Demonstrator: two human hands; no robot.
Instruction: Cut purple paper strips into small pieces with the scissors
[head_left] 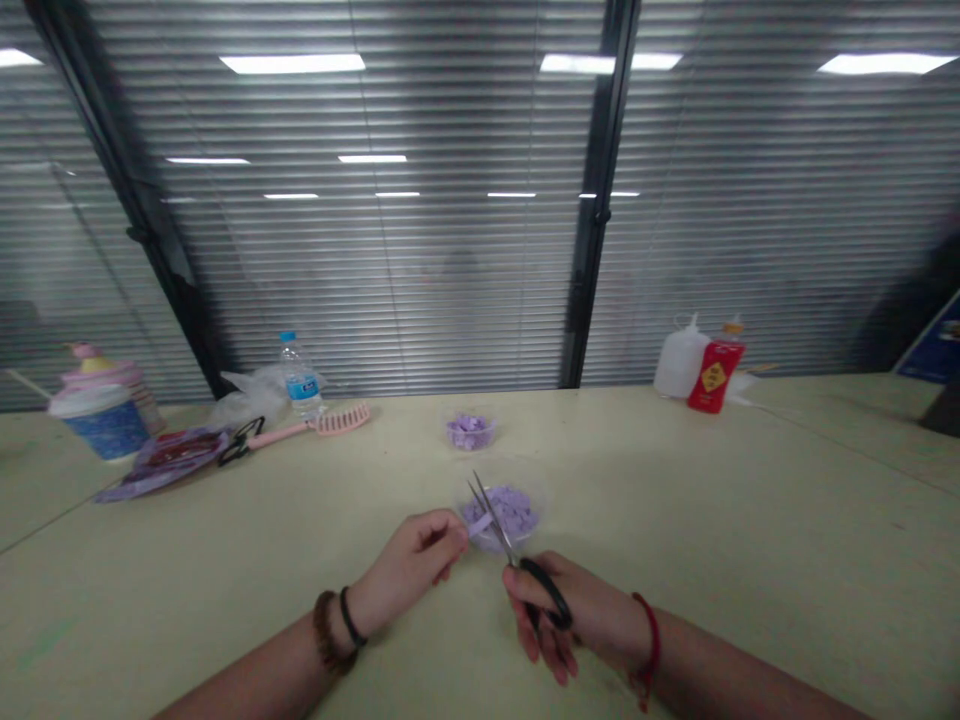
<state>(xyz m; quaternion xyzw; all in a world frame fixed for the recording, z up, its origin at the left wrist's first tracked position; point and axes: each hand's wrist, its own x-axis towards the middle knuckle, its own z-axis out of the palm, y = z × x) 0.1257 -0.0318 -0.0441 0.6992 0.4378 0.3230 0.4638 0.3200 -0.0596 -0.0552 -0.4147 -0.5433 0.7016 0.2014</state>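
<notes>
My right hand [559, 615] grips black-handled scissors [517, 560], their steel blades parted and pointing up and to the left. My left hand [416, 565] pinches a thin purple strip [480, 524] whose end lies between the blades. Just behind both hands sits a clear bowl [504, 515] with several small purple pieces in it. A smaller clear cup [470, 431] of purple pieces stands farther back on the pale table [675, 520].
At the back left are a water bottle [301, 375], a pink comb [322, 424], a crumpled plastic bag [247, 395], a purple wrapper [161, 460] and a blue cup [101, 415]. A white bottle [679, 358] and a red bottle [716, 372] stand back right. Slatted blinds fill the background.
</notes>
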